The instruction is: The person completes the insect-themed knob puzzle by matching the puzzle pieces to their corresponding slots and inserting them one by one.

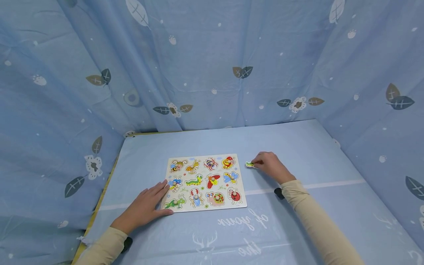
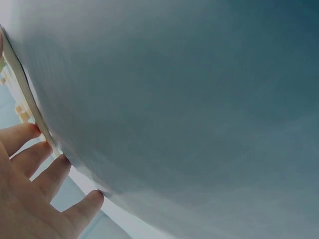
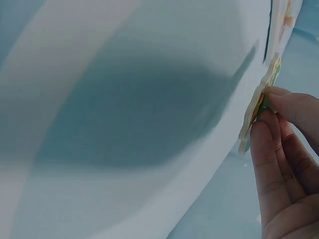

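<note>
A wooden peg puzzle board [image 1: 204,176] with bug pictures lies flat on the table. My left hand [image 1: 147,204] rests at its left edge, fingers spread and thumb by the near corner; in the left wrist view the left hand [image 2: 37,189] has fingertips touching the board's edge [image 2: 27,92]. To the right of the board, my right hand [image 1: 271,166] pinches a green caterpillar puzzle piece [image 1: 249,164]. The right wrist view shows that piece [image 3: 257,102] side-on between thumb and fingers. On the board, the caterpillar picture [image 1: 194,180] shows no knob, while the other bugs carry round wooden knobs.
A pale blue cloth with white print [image 1: 245,222] covers the table. Blue leaf-patterned curtains [image 1: 212,66] hang behind and at both sides. A yellowish edge [image 1: 96,209] runs along the table's left side.
</note>
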### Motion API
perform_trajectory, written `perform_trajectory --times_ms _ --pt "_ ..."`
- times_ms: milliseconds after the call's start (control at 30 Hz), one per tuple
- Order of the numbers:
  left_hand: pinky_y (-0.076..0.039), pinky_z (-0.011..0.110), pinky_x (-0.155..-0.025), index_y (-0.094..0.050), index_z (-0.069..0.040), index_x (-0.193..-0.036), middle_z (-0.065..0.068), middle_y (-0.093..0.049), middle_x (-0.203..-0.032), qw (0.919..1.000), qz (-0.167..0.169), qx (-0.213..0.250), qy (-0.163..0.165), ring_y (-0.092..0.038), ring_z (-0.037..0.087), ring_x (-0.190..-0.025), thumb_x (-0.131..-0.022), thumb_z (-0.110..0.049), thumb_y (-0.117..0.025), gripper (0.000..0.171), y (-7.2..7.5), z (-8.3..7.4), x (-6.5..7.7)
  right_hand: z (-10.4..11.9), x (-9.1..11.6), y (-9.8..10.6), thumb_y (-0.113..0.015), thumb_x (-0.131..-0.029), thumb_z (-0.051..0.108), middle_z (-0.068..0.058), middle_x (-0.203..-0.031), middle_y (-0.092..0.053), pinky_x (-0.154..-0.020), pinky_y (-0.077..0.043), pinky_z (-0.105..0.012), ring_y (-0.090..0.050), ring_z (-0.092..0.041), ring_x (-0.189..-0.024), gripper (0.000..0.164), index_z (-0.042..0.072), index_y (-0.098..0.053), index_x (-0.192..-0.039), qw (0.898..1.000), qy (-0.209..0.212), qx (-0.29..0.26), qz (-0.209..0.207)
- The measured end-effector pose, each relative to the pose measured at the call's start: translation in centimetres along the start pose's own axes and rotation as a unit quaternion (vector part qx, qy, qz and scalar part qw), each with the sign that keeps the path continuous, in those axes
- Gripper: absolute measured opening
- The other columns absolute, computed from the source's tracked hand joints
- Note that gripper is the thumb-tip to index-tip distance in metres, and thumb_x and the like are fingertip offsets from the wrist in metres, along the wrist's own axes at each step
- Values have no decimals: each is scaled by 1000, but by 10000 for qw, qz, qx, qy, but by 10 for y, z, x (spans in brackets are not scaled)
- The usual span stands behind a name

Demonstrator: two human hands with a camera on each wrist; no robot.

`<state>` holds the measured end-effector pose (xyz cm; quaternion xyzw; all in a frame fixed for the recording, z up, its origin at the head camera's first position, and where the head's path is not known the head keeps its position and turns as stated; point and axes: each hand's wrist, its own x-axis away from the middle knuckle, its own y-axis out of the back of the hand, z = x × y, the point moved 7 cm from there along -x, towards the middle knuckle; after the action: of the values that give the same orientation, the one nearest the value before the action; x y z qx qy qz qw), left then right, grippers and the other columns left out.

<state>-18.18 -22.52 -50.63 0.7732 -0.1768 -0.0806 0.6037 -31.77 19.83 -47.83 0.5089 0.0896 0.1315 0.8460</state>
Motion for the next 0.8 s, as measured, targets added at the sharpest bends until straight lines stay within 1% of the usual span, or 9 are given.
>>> perform_trajectory --times_ms 400,667,800 --pt "-35 68 -116 -42 -10 -159 9 -34 -169 10000 -35 -11 8 -38 38 -153 -85 -79 -61 103 -1 0 0 18 -8 -8 -79 -91 7 -5 -101 -77 -80 -62 -33 -72 -17 -91 14 7 -83 -105 9999 67 -27 87" --pt "-35 68 -116 -41 -11 -159 8 -34 -169 10000 -82 -45 11 -38 36 -153 -84 -78 -63 103 -3 2 0 33 -13 -13 -79 -91 7 -4 -99 -77 -77 -60 -32 -70 -16 -89 13 8 -83 -103 9991 418 -59 35" --pt "-35 68 -116 -41 -11 -160 7 -34 -169 9999 -89 -49 24 -38 36 -153 -85 -77 -64 103 -4 3 -1 39 -16 -18 -78 -91 8 -3 -99 -77 -76 -59 -30 -69 -14 -87 13 9 -83 -104 9987 506 -73 62"
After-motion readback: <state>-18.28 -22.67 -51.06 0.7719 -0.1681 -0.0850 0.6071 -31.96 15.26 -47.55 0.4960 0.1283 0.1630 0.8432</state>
